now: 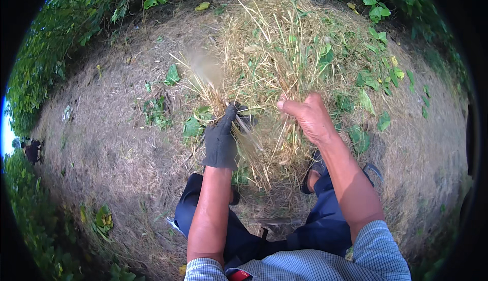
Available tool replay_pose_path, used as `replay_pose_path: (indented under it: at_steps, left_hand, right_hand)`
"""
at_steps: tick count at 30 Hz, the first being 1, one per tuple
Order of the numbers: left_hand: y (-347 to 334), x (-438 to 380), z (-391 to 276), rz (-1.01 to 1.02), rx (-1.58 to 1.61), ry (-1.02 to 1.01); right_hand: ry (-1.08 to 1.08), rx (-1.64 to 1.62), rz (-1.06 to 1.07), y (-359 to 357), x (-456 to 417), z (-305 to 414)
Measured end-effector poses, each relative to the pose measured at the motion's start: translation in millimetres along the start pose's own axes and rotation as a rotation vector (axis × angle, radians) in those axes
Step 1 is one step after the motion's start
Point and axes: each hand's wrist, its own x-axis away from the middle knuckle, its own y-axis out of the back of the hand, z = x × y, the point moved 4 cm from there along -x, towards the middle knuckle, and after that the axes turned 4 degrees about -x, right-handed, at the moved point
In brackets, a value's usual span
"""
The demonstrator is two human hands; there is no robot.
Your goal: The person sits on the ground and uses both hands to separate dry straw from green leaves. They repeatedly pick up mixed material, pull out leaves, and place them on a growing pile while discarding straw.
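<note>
My left hand (223, 134), in a dark grey glove, is closed around a bundle of dry grass stalks (213, 100) whose ends stick out above and below the fist. To its right, my bare right hand (305, 115) grips a second bunch of dry and green stalks (293, 67). The two hands are apart. Beyond and beneath them lies a heap of cut dry grass (248, 56) mixed with green leaves. The upper tips of the left bundle are blurred.
A curved metal blade (374, 171) lies beside my right leg. Broad green leaves (359, 138) are scattered on the dry-grass ground (114, 128). Leafy vines (61, 25) border the ground. A person (32, 151) is far off at the left edge.
</note>
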Motion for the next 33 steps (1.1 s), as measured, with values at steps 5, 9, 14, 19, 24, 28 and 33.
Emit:
replay_pose_path:
  at_steps: [5, 9, 14, 19, 24, 28, 33]
  left_hand:
    - [9.7, -5.3, 25.6, 0.007, -0.101, 0.045]
    - [8.3, -8.9, 24.0, 0.100, -0.634, -0.302]
    - [6.3, -0.8, 9.3, 0.003, -0.088, -0.050]
    - [-4.3, 5.5, -14.6, 0.018, 0.217, -0.066]
    - [-6.6, 2.7, -13.5, 0.047, 0.294, -0.076]
    - [-5.4, 3.7, -11.4, -0.007, 0.210, -0.004]
    - [-6.8, 9.2, -13.9, -0.084, 0.163, 0.019]
  right_hand:
    - [-0.006, 0.046, 0.200, -50.7, 21.0, -13.2]
    - [-0.045, 0.159, 0.208, -55.5, 17.8, -25.6]
    - [0.053, 0.197, -0.051, -33.6, 9.3, -15.9]
    - [0.069, -0.073, -0.126, -7.4, -4.3, -0.7]
    - [-0.014, 0.195, 0.047, -24.6, 13.2, -3.0]
    - [-0.094, 0.139, 0.214, -53.1, 25.9, -8.0]
    - [-0.099, 0.143, 0.354, -64.6, 20.8, -7.6]
